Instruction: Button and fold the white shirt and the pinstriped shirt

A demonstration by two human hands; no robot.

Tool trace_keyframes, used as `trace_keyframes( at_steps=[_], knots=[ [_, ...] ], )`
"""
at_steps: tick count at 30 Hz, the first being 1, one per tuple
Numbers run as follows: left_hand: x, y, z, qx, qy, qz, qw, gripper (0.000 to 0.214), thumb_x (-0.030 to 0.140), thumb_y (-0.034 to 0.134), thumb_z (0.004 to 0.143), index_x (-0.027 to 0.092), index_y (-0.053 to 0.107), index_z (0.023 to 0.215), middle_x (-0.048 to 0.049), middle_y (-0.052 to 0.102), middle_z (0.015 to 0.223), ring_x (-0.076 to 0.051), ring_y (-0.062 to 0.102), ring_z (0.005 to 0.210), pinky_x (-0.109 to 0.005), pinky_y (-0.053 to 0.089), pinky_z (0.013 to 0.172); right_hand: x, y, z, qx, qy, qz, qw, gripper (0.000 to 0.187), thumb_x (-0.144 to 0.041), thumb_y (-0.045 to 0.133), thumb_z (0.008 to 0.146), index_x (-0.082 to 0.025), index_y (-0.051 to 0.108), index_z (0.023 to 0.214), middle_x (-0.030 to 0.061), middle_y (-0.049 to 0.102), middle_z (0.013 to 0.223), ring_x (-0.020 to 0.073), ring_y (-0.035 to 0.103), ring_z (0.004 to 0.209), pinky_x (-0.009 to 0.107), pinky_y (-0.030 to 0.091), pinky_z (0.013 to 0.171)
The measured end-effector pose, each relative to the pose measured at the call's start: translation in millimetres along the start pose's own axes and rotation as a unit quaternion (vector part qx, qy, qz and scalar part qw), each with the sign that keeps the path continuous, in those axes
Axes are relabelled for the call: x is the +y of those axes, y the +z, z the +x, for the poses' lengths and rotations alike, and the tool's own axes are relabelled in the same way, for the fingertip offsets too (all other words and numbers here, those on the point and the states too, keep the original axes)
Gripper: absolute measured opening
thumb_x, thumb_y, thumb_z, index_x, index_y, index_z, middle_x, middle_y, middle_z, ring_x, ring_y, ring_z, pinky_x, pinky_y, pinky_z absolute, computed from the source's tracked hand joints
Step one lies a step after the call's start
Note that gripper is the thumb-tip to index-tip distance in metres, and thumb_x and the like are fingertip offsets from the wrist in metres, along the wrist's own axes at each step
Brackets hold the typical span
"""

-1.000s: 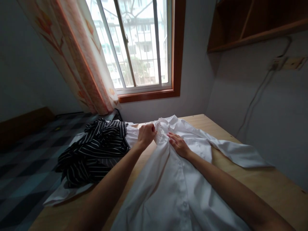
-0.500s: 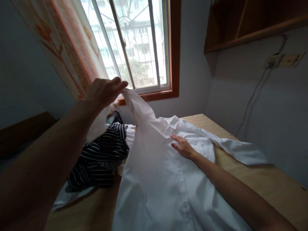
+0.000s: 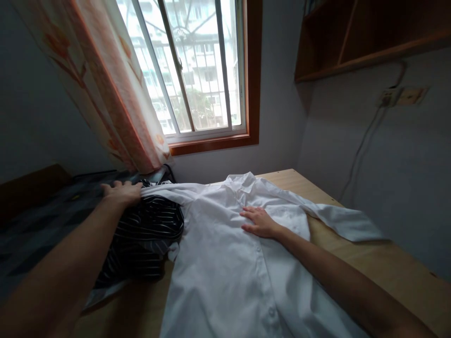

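A white button-up shirt [image 3: 218, 244] lies front up, its collar [image 3: 243, 182] toward the window and its button placket running toward me. At the end of the left-side sleeve [image 3: 172, 191] is my left hand [image 3: 122, 192], palm down with its fingers spread; its underside is hidden. That sleeve stretches sideways across a black garment with white stripes [image 3: 155, 225]. My right hand [image 3: 260, 221] rests flat on the shirt's chest below the collar, fingers apart. The other sleeve [image 3: 348, 220] reaches out to the right over the table.
The shirt is spread on a light wooden table [image 3: 373, 267]. Left of it is a dark checked surface [image 3: 31, 220]. A curtain [image 3: 105, 94] hangs beside the window [image 3: 197, 70]. On the right wall are a wooden shelf [image 3: 373, 56] and a socket with a cord [image 3: 387, 97].
My left hand has come down and to the left, bringing the raised sleeve down over the striped garment. Its fingers have spread. My right hand stays on the shirt's chest.
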State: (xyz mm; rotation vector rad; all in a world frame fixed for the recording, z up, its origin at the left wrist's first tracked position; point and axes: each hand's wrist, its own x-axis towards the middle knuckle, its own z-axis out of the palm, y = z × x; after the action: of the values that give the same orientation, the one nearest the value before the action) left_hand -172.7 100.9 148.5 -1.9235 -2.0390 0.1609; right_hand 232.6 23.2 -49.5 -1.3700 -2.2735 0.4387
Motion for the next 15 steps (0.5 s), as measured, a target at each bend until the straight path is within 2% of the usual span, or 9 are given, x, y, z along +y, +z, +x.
trace_keyframes(
  at_steps=[2,3,5,6,7,8,10,12,15],
  knots=[
    [29,-16.5,-6,0.002,0.014,0.026,1.0,0.057,0.02,0.053,0.084,0.015,0.045,0.14,-0.0186,0.043,0.145,-0.043,0.031,0.133,-0.071,0.022,0.1,7,-14,0,0.016,0.011,0.038,0.999,0.048,-0.047,0.057,0.087,-0.021,0.06,0.128,0.0111,0.055,0.138,0.0281,0.05,0.127,0.043,0.034,0.106],
    [48,-23.8,-12,0.024,0.051,0.025,0.998,0.063,0.018,0.053,0.084,0.016,0.039,0.145,-0.0166,0.036,0.151,-0.041,0.028,0.137,-0.068,0.021,0.103,12,-23,-3,0.043,0.029,0.034,0.998,0.047,-0.046,0.057,0.087,-0.02,0.06,0.126,0.0108,0.057,0.135,0.0276,0.052,0.124,0.041,0.037,0.104],
    [93,-30.3,-32,0.088,0.154,-0.01,0.984,0.064,0.017,0.05,0.085,0.017,0.034,0.147,-0.013,0.031,0.155,-0.036,0.025,0.141,-0.062,0.018,0.109,25,-46,-15,0.128,0.092,-0.042,0.987,0.046,-0.043,0.059,0.086,-0.019,0.06,0.126,0.0126,0.057,0.134,0.0291,0.051,0.124,0.042,0.036,0.104],
    [116,-28.1,-46,0.116,0.198,-0.033,0.973,0.062,0.021,0.051,0.087,0.018,0.035,0.147,-0.0124,0.03,0.155,-0.033,0.024,0.142,-0.058,0.017,0.112,33,-57,-25,0.171,0.133,-0.104,0.971,0.046,-0.041,0.062,0.085,-0.018,0.06,0.125,0.0145,0.055,0.135,0.0307,0.049,0.125,0.044,0.033,0.105],
    [140,-22.0,-62,0.133,0.247,-0.068,0.958,0.059,0.027,0.049,0.09,0.019,0.035,0.147,-0.0112,0.03,0.156,-0.03,0.023,0.143,-0.053,0.016,0.115,41,-68,-37,0.201,0.172,-0.167,0.95,0.047,-0.039,0.064,0.083,-0.017,0.06,0.124,0.016,0.055,0.135,0.0321,0.047,0.125,0.046,0.032,0.105],
    [161,-12.5,-78,0.125,0.304,-0.103,0.939,0.058,0.036,0.046,0.093,0.021,0.034,0.148,-0.0097,0.03,0.156,-0.027,0.024,0.144,-0.048,0.017,0.116,49,-77,-50,0.217,0.207,-0.22,0.928,0.046,-0.037,0.066,0.082,-0.017,0.06,0.123,0.0166,0.055,0.134,0.0326,0.048,0.124,0.046,0.032,0.104],
    [198,14.2,-109,0.075,0.404,-0.151,0.899,0.064,0.053,0.041,0.094,0.024,0.03,0.15,-0.0073,0.029,0.157,-0.026,0.022,0.145,-0.047,0.017,0.117,65,-92,-76,0.195,0.267,-0.276,0.902,0.038,-0.032,0.064,0.083,-0.017,0.062,0.117,0.0154,0.063,0.122,0.0309,0.055,0.114,0.043,0.035,0.098],
    [222,44.2,-131,0.019,0.44,-0.172,0.881,0.07,0.059,0.041,0.092,0.026,0.027,0.151,-0.0077,0.024,0.158,-0.028,0.019,0.146,-0.051,0.016,0.117,79,-103,-94,0.151,0.32,-0.281,0.892,0.023,-0.026,0.054,0.089,-0.018,0.065,0.107,0.013,0.07,0.104,0.0274,0.062,0.1,0.038,0.039,0.09],
    [236,80.2,-143,-0.022,0.43,-0.195,0.881,0.071,0.06,0.041,0.091,0.028,0.024,0.152,-0.0085,0.018,0.16,-0.032,0.012,0.147,-0.057,0.012,0.116,97,-116,-102,0.161,0.364,-0.25,0.883,0.03,-0.019,0.037,0.095,-0.018,0.066,0.103,0.0124,0.071,0.096,0.0241,0.066,0.09,0.033,0.041,0.08]
  ],
)
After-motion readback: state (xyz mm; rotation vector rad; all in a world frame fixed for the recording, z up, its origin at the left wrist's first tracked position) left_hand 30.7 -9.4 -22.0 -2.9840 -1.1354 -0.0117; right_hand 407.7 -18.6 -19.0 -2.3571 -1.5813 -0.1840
